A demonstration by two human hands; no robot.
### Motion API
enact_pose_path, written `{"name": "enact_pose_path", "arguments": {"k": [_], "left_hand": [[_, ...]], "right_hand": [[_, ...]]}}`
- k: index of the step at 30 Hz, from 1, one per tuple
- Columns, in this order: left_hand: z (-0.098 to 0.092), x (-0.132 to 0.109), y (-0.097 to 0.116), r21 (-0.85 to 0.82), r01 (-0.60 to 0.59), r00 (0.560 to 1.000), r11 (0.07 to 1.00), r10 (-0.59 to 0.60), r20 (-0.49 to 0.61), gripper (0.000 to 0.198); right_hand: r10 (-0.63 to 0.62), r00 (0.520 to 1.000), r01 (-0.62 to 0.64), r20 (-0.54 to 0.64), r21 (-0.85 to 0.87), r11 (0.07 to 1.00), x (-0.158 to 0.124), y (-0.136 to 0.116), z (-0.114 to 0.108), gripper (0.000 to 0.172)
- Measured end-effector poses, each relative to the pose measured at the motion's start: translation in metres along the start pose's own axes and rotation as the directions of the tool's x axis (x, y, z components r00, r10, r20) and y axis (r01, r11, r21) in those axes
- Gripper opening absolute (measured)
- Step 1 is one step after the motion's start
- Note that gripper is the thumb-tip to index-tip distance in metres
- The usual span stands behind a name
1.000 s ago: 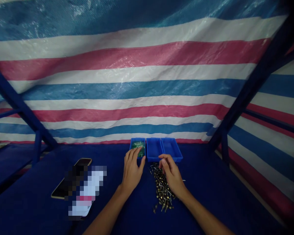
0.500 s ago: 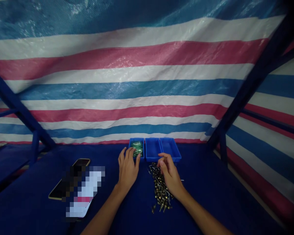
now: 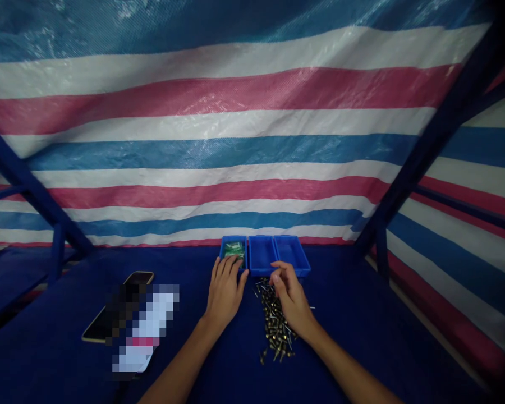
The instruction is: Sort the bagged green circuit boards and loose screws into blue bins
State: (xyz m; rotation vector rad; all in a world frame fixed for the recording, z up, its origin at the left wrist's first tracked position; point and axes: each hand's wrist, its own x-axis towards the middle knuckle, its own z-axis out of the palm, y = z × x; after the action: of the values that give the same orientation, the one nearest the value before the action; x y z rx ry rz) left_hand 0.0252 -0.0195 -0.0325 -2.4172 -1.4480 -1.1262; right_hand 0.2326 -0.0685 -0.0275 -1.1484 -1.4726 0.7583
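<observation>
My left hand (image 3: 226, 289) lies palm down with its fingers outstretched over the front edge of a blue bin (image 3: 221, 249). Inside that bin are small green, shiny packets (image 3: 234, 247), partly covered by the fingertips. My right hand (image 3: 293, 300) hovers at the right side of a pile of small metal fasteners (image 3: 274, 331), brass-coloured with thin silvery shanks. Its fingers are curled in toward the thumb; whatever is between them is too small to make out. Two more blue bins, a middle one (image 3: 261, 273) and a right one (image 3: 301, 271), stand just beyond this hand.
On the left of the dark blue tabletop (image 3: 185, 269) lie a dark phone (image 3: 141, 279) and a pale, pixelated flat object (image 3: 145, 336). Blue metal posts (image 3: 421, 163) slant up on both sides. A striped plastic sheet (image 3: 235, 151) hangs behind the bins.
My left hand has shifted slightly right and toward me, its fingers now flatter and closer together at the bin's front edge. My right hand has barely moved.
</observation>
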Motion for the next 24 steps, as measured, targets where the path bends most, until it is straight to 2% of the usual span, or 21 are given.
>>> {"name": "enact_pose_path", "arguments": {"k": [3, 8, 14, 24], "left_hand": [[0.0, -0.001, 0.001, 0.016, 0.004, 1.0, 1.0, -0.004, 0.02, 0.036], [0.002, -0.003, 0.001, 0.051, 0.004, 1.0, 0.999, -0.005, 0.029, 0.058], [0.006, -0.005, -0.001, 0.078, -0.009, 0.999, 0.997, 0.005, 0.048, 0.052], [0.005, 0.0, -0.003, 0.076, -0.023, 0.999, 0.997, 0.02, 0.041, 0.046]], "right_hand": [[0.006, 1.0, -0.006, 0.01, -0.011, 1.0, 0.0, 0.0, 0.0, 0.036], [-0.005, 1.0, 0.006, 0.005, -0.047, 0.999, 0.0, -0.002, 0.0, 0.035], [-0.029, 0.999, 0.033, 0.029, -0.136, 0.99, 0.002, -0.001, -0.001, 0.029], [-0.076, 0.997, 0.072, -0.012, -0.222, 0.972, 0.003, 0.012, 0.0, 0.025]]}}
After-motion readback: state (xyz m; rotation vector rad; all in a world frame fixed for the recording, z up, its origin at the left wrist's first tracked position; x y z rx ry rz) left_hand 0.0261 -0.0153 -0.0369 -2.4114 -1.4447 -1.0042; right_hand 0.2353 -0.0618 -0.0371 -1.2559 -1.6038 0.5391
